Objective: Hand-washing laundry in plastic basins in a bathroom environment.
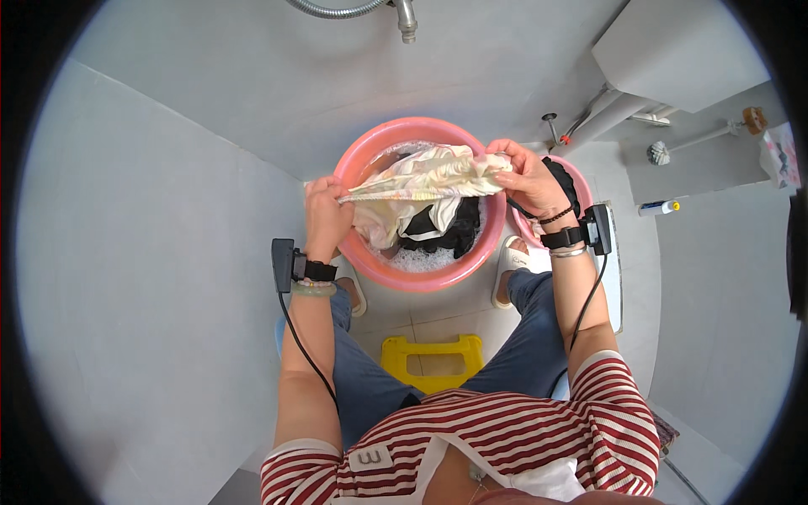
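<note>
Between my two hands a wet cream garment (429, 172) with pale coloured print is stretched across a pink basin (417, 278). My left hand (326, 210) is closed on one end of its gathered edge, at the basin's left rim. At the right rim, my right hand (530, 178) pinches the other end between thumb and fingers. The lower part of the garment hangs down into the basin. Beneath it, black cloth (454, 231) lies in sudsy water (421, 259). Which kind of garment it is, the folds hide.
A smaller pink basin (581, 181) with dark cloth stands right of the big one. My slippered feet flank the big basin, near a yellow plastic stool (432, 345). A bottle (658, 207) and toilet brush (660, 153) are at the right; a tap (407, 25) is above.
</note>
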### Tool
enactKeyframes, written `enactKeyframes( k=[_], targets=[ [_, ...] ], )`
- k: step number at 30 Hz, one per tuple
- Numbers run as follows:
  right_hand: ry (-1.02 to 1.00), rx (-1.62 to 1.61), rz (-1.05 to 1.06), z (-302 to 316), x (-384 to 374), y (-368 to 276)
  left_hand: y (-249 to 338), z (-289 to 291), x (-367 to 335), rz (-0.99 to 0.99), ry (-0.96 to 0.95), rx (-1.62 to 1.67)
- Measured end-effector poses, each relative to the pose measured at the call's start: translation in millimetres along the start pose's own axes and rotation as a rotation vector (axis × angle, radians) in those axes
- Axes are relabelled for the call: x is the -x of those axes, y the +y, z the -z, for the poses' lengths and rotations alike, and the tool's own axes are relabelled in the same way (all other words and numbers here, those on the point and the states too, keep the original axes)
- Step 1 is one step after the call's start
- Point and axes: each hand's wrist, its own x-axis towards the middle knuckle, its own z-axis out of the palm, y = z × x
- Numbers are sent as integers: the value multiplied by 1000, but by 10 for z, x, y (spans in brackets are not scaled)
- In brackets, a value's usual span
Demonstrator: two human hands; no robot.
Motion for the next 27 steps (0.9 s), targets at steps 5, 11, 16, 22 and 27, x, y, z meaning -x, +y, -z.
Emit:
enactKeyframes(
  k=[5,11,16,22,27],
  targets=[
    [512,1322,52,189,42,222,330,163,10,710,-382,789],
    [635,1436,640,-426,-21,-281,412,701,-240,651,-236,944],
    [604,1336,951,-1172,22,-928,605,1428,-527,605,46,1202],
    [652,1203,1207,-1274,67,-1242,814,1763,-673,319,219,1409],
    [450,1446,371,-751,39,-701,327,1145,-396,501,21,1226]
  ],
)
